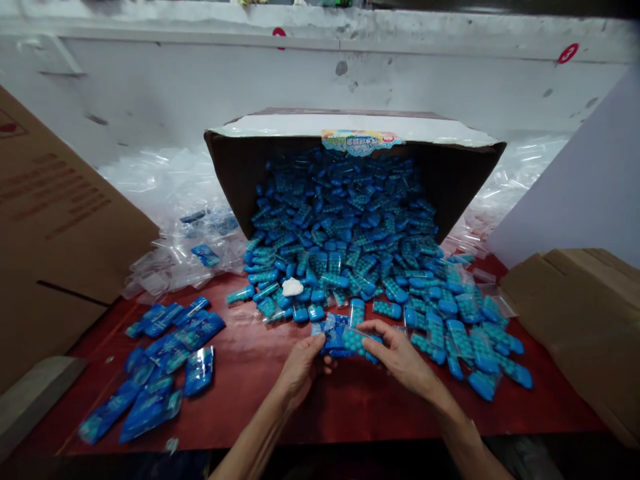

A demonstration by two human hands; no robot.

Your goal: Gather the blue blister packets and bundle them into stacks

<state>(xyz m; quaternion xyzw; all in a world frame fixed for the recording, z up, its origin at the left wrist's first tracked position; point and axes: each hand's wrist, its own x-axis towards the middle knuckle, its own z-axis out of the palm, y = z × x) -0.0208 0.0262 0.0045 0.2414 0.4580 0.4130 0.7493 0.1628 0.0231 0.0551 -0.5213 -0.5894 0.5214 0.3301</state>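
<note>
My left hand (303, 363) pinches the edge of a blue printed packet (336, 333) above the red table. Just to its right, my right hand (400, 357) grips a clear case of teal beads (355, 341) between thumb and fingers. The case overlaps the packet's right side, and whether it is inside the packet cannot be made out. Behind both hands, a large heap of blue-capped bead cases (345, 233) spills from a carton (233, 180) lying on its side. More blue packets (200, 370) lie in a loose group left of my left hand.
Clear plastic pieces (170, 247) are piled left of the carton, with more behind it at right. A cardboard box (60, 220) borders the left side; another (580, 327) stands at right. A white scrap (293, 287) rests on the heap. The red table (250, 400) ends just below my hands.
</note>
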